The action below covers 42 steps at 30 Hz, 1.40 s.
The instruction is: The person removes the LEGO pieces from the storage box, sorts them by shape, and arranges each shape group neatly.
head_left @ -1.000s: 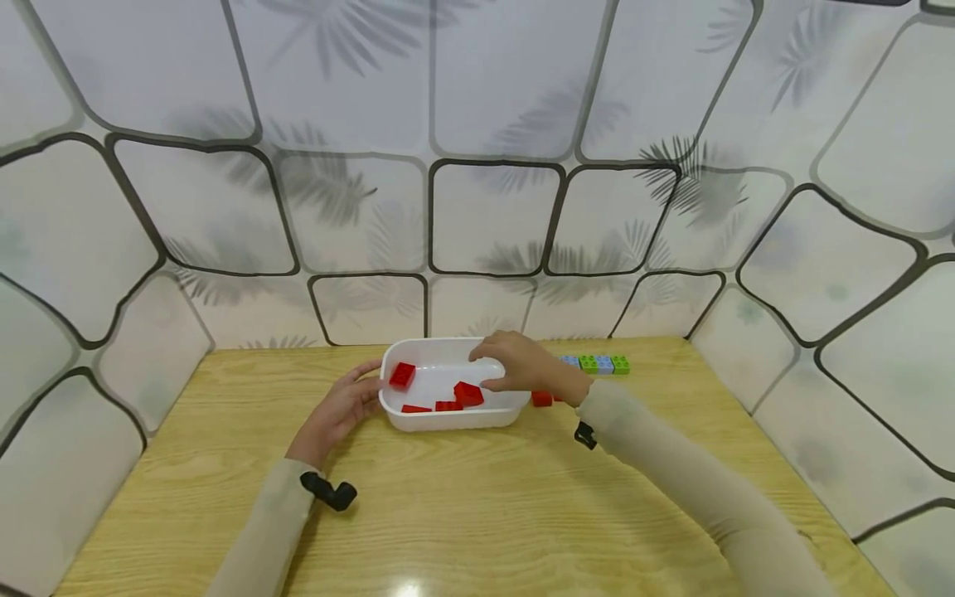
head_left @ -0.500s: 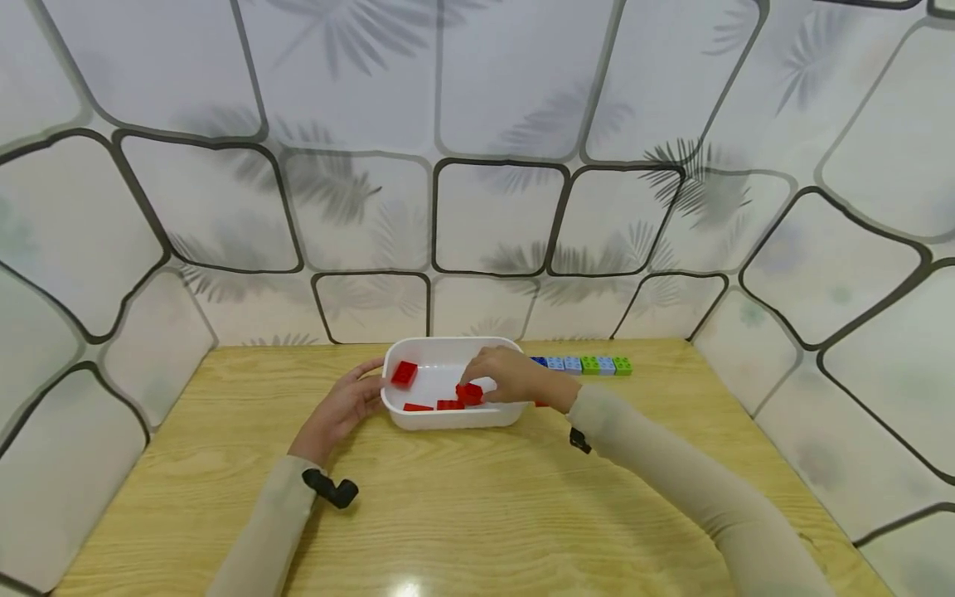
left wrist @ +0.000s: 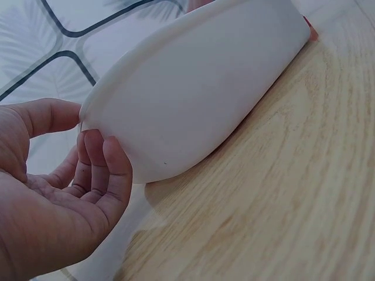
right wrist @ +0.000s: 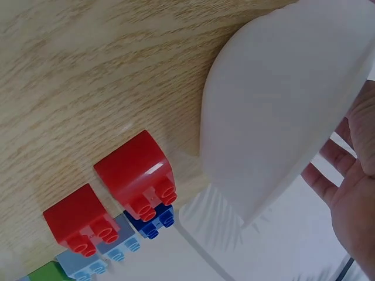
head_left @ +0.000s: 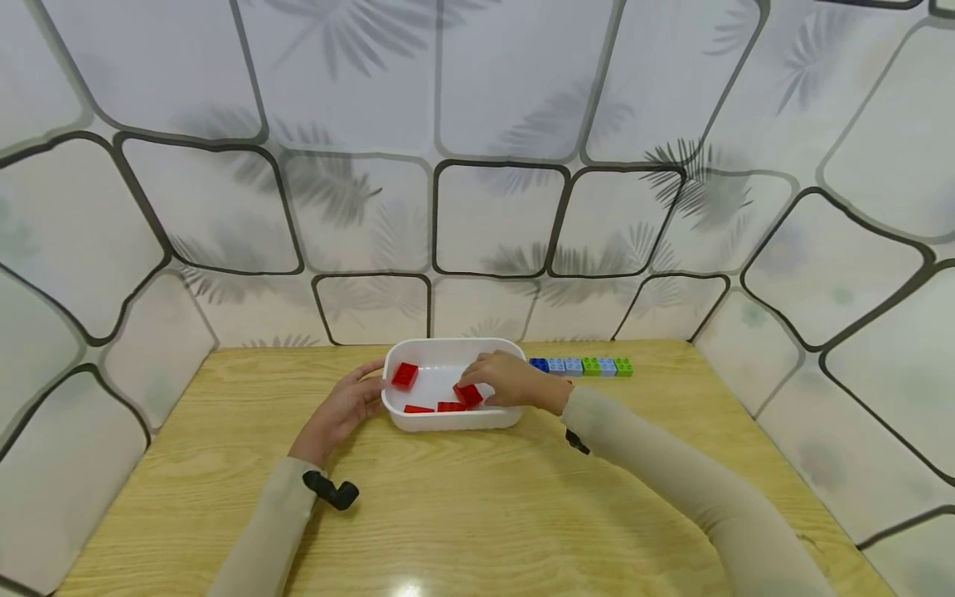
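A white plastic tub [head_left: 455,421] stands on the table with several red toy building bricks inside. At its left end my left hand [head_left: 356,396] grips the rim; in the left wrist view, fingertips press against the tub's outer wall [left wrist: 187,88]. My right hand [head_left: 501,377] reaches over the tub's right end and pinches a tilted red brick [head_left: 467,396]. That brick is partly covered by the fingers. Another red brick [head_left: 405,376] lies near the left end, and two more show along the front wall, partly hidden. The right wrist view shows the right hand [right wrist: 357,187] beyond the rim.
Right of the tub, a row of dark blue, light blue and green bricks [head_left: 590,366] runs along the back of the wooden table [head_left: 462,506]. Two red bricks lie in front of it, such as this rounded one [right wrist: 137,170]. Patterned cloth walls [head_left: 496,220] enclose the table.
My right hand has moved left and down into the tub and closed its fingers on the red brick, which has turned. The left hand stays at the rim.
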Motion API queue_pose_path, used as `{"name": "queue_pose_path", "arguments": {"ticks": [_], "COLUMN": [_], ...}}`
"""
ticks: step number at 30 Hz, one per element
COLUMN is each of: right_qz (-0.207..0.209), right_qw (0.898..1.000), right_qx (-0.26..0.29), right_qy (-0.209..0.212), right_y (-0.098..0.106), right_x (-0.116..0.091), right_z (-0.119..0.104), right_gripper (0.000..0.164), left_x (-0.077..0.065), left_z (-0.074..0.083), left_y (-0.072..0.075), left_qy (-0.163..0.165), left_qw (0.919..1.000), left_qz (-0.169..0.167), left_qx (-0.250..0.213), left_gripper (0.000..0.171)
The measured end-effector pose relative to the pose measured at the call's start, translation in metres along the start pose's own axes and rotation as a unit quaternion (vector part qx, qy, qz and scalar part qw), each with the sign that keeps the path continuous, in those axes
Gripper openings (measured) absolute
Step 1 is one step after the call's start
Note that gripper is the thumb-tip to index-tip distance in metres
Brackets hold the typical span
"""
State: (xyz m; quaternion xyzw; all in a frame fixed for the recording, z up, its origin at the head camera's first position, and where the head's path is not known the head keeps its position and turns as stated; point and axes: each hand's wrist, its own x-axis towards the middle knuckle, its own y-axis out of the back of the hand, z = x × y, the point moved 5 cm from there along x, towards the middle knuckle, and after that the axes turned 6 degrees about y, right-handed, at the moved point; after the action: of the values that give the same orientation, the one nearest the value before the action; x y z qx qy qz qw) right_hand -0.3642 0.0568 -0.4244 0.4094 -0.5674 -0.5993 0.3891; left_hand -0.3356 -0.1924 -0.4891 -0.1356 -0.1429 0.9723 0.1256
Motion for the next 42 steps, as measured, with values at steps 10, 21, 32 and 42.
{"name": "queue_pose_path", "arguments": {"ticks": [10, 21, 32, 42], "right_qz": [-0.021, -0.052, -0.082, -0.104], "right_qw": [0.998, 0.998, 0.995, 0.992], "right_qx": [-0.018, 0.007, 0.004, -0.015], "right_qy": [-0.048, -0.043, -0.062, -0.072], "right_y": [-0.001, 0.003, 0.003, -0.002], "right_x": [0.015, 0.032, 0.041, 0.046], "right_z": [0.006, 0.004, 0.007, -0.001], "right_gripper": [0.050, 0.049, 0.050, 0.043], "left_x": [-0.002, 0.000, 0.000, 0.001], "left_z": [0.002, 0.001, 0.005, 0.001], "left_y": [-0.002, -0.002, -0.002, 0.000], "left_qy": [0.002, 0.009, 0.009, 0.009], "left_qw": [1.0000, 0.9999, 0.9998, 0.9997], "left_qz": [0.007, 0.009, 0.015, 0.016], "left_qx": [0.006, 0.003, 0.003, 0.014], "left_gripper": [0.062, 0.062, 0.059, 0.060]}}
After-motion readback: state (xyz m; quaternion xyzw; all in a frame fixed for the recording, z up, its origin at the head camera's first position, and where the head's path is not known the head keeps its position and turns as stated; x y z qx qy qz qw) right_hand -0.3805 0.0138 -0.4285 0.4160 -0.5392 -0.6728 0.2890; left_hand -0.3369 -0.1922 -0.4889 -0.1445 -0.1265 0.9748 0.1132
